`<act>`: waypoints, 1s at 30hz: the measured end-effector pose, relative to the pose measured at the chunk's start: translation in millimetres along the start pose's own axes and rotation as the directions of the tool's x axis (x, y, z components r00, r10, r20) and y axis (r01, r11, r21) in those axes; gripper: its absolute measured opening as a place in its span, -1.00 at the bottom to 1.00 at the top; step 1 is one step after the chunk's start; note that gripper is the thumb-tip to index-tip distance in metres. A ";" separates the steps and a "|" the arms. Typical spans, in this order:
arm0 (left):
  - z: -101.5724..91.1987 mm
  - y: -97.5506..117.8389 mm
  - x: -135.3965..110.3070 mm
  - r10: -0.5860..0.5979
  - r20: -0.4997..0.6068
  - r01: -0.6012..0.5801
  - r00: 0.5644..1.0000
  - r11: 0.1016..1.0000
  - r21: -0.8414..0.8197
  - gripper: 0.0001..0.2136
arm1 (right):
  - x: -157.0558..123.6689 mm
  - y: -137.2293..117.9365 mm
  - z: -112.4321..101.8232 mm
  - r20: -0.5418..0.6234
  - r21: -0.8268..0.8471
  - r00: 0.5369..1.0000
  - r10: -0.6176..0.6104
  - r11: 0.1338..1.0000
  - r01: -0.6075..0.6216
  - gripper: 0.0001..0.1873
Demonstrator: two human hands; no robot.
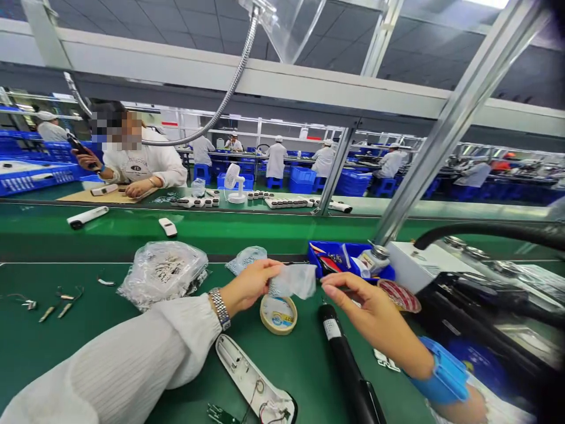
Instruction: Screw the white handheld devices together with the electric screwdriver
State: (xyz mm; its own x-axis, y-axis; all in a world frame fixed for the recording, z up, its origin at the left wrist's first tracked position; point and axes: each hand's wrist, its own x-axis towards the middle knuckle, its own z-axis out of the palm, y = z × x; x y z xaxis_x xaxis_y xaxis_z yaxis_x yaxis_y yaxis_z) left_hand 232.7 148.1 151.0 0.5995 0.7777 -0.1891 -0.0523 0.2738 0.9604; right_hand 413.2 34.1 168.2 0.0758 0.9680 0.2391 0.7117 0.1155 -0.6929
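Observation:
My left hand (pixel 251 287) is closed on a small clear plastic bag (pixel 298 281), pinching its left end above the table. Tiny grains show in the bag's lower left part, too small to name. Just right of the bag is my right hand (pixel 366 303), thumb and forefinger drawn together; whatever they hold is too small to make out. Beneath the bag lies a roll of tape (pixel 279 315). An open white plastic housing (pixel 253 377) with thin wires inside rests nearer me. A black electric screwdriver (pixel 346 359) lies below my right hand.
At left stand a large bag of small parts (pixel 165 271) and several loose wired pieces (pixel 66 306). Behind my hands are another small bag (pixel 249 259) and a blue bin (pixel 315 253) of supplies. Black equipment (pixel 477 318) fills the right. Across the green belt (pixel 220 232), a co-worker (pixel 145 162) sits.

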 end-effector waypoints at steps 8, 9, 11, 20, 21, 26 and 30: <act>-24.4 -4.4 -4.6 0.008 -0.060 -0.021 0.998 0.976 -0.215 -0.96 | -31.0 23.9 40.3 0.308 -0.046 0.951 0.016 0.999 -0.002 -0.83; -23.6 -4.7 -5.8 0.015 -0.050 -0.026 0.999 0.973 -0.231 -0.94 | -28.9 22.5 39.3 0.295 -0.028 0.955 0.021 1.000 -0.013 -0.82; -20.2 -5.4 -8.2 0.031 -0.025 -0.037 0.999 0.967 -0.254 -0.88 | -21.7 15.6 32.5 0.235 0.025 0.971 0.041 0.999 -0.048 -0.71; 4.9 -2.6 -26.9 0.127 0.138 -0.099 0.982 0.976 -0.193 -0.76 | 6.7 -18.8 19.2 -0.027 0.211 1.000 0.006 0.978 0.000 -0.71; 5.6 -1.2 -28.4 0.133 0.163 -0.107 0.978 0.981 -0.159 -0.74 | 7.1 -20.8 18.8 -0.026 0.198 1.000 -0.011 0.980 0.016 -0.73; 5.8 1.1 -25.4 0.229 0.189 -0.228 0.955 0.973 -0.024 -0.89 | 6.1 -35.3 11.9 0.048 0.095 0.994 -0.101 0.991 0.096 -0.77; 10.4 -1.7 -21.8 0.301 0.155 -0.310 0.941 0.950 0.035 -0.84 | -0.9 -34.3 8.9 0.052 0.033 0.989 -0.141 0.990 0.140 -0.75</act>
State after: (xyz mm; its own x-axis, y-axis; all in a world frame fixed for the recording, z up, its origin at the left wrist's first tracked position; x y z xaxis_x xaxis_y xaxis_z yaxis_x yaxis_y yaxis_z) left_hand 228.0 124.8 155.6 0.6721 0.7266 0.1427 -0.2073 -0.0003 0.9783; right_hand 382.6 31.2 185.7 -0.0618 0.9522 0.2992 0.6918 0.2569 -0.6748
